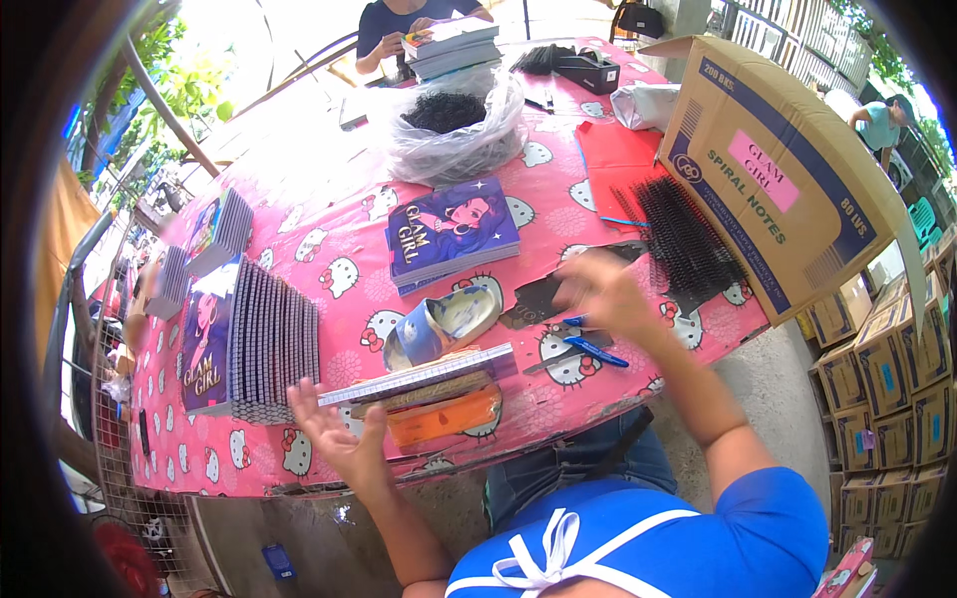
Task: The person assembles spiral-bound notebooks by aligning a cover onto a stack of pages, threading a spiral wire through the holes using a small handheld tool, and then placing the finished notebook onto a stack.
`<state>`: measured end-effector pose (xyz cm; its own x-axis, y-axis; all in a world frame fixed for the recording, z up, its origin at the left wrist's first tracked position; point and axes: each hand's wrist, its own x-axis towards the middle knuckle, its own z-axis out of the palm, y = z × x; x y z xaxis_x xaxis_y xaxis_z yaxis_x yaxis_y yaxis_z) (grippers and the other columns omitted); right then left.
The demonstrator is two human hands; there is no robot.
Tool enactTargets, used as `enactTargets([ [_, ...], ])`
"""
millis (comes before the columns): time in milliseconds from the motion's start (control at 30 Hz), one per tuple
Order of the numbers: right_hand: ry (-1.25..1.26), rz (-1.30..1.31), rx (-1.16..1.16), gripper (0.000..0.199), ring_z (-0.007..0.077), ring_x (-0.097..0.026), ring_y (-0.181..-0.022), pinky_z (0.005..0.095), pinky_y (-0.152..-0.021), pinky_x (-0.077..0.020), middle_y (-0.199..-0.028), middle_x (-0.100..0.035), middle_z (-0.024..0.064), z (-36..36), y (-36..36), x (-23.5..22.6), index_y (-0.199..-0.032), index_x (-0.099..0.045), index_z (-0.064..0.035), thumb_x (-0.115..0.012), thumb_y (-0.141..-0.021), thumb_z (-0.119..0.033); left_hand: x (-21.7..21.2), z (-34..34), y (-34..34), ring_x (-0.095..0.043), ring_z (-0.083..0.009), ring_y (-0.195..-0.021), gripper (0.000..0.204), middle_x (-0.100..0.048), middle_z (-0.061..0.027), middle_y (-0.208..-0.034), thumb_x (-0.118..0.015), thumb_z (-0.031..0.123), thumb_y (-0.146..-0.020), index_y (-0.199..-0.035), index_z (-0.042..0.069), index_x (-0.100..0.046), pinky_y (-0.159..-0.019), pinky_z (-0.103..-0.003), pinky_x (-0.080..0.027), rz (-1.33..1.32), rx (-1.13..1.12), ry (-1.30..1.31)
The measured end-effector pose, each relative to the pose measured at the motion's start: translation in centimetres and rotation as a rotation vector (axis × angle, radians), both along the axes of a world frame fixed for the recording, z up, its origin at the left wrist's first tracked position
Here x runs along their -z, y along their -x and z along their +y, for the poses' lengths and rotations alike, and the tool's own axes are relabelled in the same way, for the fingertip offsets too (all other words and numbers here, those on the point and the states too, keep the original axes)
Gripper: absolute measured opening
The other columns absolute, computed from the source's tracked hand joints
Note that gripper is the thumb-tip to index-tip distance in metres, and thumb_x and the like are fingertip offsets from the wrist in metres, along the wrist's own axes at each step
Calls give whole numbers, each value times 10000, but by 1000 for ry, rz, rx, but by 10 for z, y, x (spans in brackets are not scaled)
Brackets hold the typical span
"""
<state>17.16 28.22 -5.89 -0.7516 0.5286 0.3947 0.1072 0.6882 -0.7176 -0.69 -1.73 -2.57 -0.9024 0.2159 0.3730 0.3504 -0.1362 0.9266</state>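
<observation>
Left hand (334, 429) open, fingers spread, touching near end of thin notebook stack with punched white edge (417, 375), lying on pink cartoon-print tablecloth (339, 229) atop orange block (444, 416). Right hand (603, 294) blurred, raised above blue-handled tool (593, 349); grip cannot be told. Black spiral binding combs (683, 239) just beyond. Purple-covered notebooks (454, 231) farther back.

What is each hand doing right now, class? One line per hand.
Left hand: open, fingers spread, touching the end of the unbound notebook.
Right hand: blurred over the blue pliers; open or closed cannot be told.
</observation>
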Motion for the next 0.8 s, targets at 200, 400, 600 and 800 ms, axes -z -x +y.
enactTargets([
  [200,-229,-498,780,267,321,-663,-884,409,-784,-516,-901,-674,201,155,7,0,-910,-694,-25,-705,-758,-246,-32,9,-28,-190,-310,-1409,860,-240,-150,-1502,-720,66,-721,-1436,21,-243,-1157,-470,-105,366,-298,128],
  [400,-162,-406,722,219,334,-665,-885,426,-802,-519,-907,-671,221,187,0,16,-855,-697,-48,-711,-692,-194,-50,38,-53,-159,-314,-1415,768,-218,-170,-1505,-731,193,-770,-1409,51,-328,-1139,-517,-55,629,-213,245],
  [600,-458,-71,543,174,344,-634,-816,423,-744,-493,-850,-644,191,163,5,-4,-912,-658,3,-658,-746,-50,-59,60,-63,-322,-307,-1352,541,-388,-151,-1424,-614,352,-882,-1323,69,-480,-1104,-568,-15,926,-36,982],
  [800,-226,164,-138,333,218,-616,-731,320,-655,-494,-854,-641,116,-17,8,-59,-1040,-696,-72,-740,-713,-29,-41,67,-49,-592,-246,-1036,342,-663,-76,-1039,-689,230,-825,-1126,78,-633,-1055,-479,-215,704,160,593],
])
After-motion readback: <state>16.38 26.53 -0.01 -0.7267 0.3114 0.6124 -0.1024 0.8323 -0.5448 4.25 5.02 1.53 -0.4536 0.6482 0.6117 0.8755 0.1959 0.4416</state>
